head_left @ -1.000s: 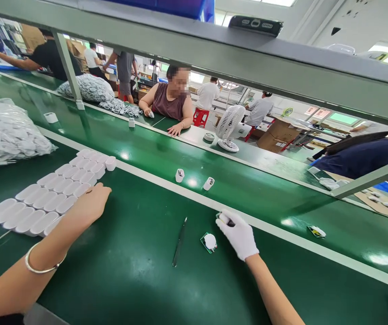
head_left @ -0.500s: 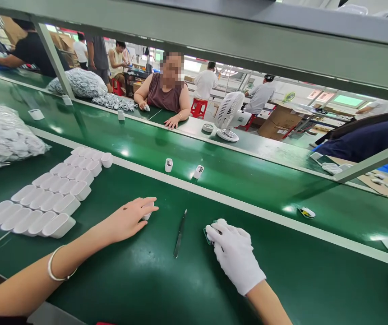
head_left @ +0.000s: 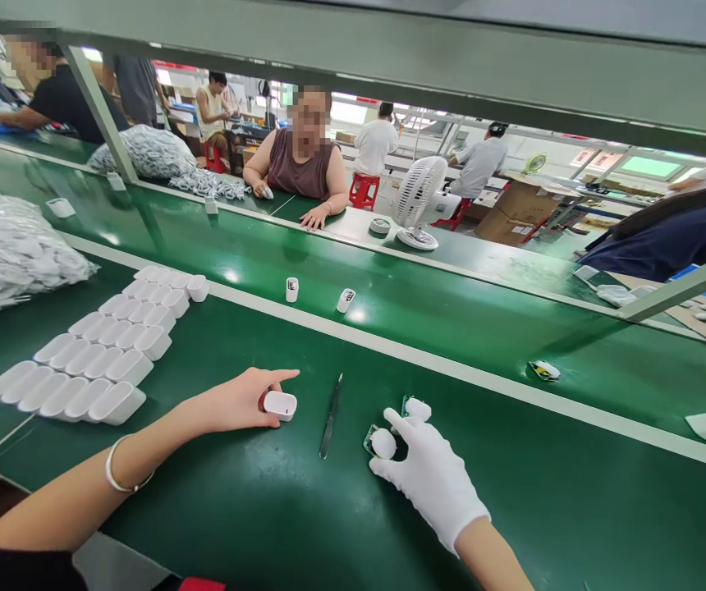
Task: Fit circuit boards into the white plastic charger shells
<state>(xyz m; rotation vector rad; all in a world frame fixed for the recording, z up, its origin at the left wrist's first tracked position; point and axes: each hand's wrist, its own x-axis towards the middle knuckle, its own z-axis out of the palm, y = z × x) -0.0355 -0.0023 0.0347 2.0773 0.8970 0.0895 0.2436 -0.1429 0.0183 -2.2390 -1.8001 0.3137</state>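
My bare left hand (head_left: 245,400) grips a small white plastic casing (head_left: 280,405) between thumb and fingers, its index finger stretched out. A small slot shows in the casing's end face. My right hand (head_left: 430,468), in a white glove, rests at two small green circuit boards. Its thumb and index finger are apart around the nearer circuit board (head_left: 382,443), which carries a round white part. The farther circuit board (head_left: 415,408), also with a white part, lies beside the fingers. Between my hands lie dark tweezers (head_left: 332,417), flat on the green surface.
Rows of white casings (head_left: 94,361) stand at the left, near a bag of white parts (head_left: 14,254). Two casings (head_left: 292,289) and a circuit board (head_left: 543,371) sit on the green belt (head_left: 439,320). Across it are a fan (head_left: 420,201) and a seated co-worker (head_left: 304,168).
My left hand has turned, bringing the casing into clearer view. The right hand's fingers have spread, uncovering two circuit boards. The casings on the belt have shifted left.
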